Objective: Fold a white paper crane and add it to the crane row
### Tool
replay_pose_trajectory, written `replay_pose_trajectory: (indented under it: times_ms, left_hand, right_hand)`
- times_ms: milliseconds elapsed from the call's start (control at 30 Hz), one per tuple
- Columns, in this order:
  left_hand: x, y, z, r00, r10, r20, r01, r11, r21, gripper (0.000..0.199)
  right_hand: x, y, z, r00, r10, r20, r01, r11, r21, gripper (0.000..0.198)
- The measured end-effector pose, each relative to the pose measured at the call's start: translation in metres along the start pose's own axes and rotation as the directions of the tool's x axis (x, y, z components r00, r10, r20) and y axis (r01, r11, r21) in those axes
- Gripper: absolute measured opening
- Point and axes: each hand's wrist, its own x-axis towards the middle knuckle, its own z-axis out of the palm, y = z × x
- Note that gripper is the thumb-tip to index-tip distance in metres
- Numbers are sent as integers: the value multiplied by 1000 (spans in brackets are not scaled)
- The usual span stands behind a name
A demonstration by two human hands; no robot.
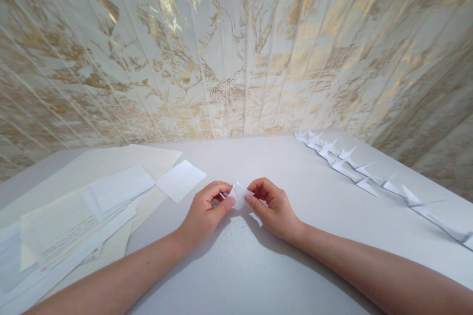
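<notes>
White folded paper [240, 196] is being held just above the middle of the table [229, 270], between both hands. The left hand [210, 206] is pinching its left side with thumb and forefinger, fingers curling nearly closed; the right hand [275, 206] is gripping the other side the same way. The piece is probably bearing several creases, though it is too small and bright to be sure. A plain square sheet [181, 181] is lying near the left hand, just beside a stack of white paper [120, 187]. Folded paper birds [342, 166] are stretching along the right side, and a gold-patterned curtain [236, 83] is hanging behind.
</notes>
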Motion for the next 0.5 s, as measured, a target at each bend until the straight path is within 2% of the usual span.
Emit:
replay_pose_trajectory:
  times_ms: [200, 367, 500]
  left_hand:
    - [-1, -4, 1, 999, 19, -32, -18, 1000, 19, 11]
    - [-2, -7, 2, 997, 59, -47, -58, 998, 20, 13]
    - [-3, -5, 4, 999, -2, -52, -3, 995, -96, 33]
  right_hand:
    - [0, -2, 0, 999, -11, 45, 10, 1000, 18, 8]
    - [0, -2, 0, 998, 32, 60, -33, 999, 16, 9]
    - [1, -1, 0, 996, 48, 79, -52, 997, 54, 9]
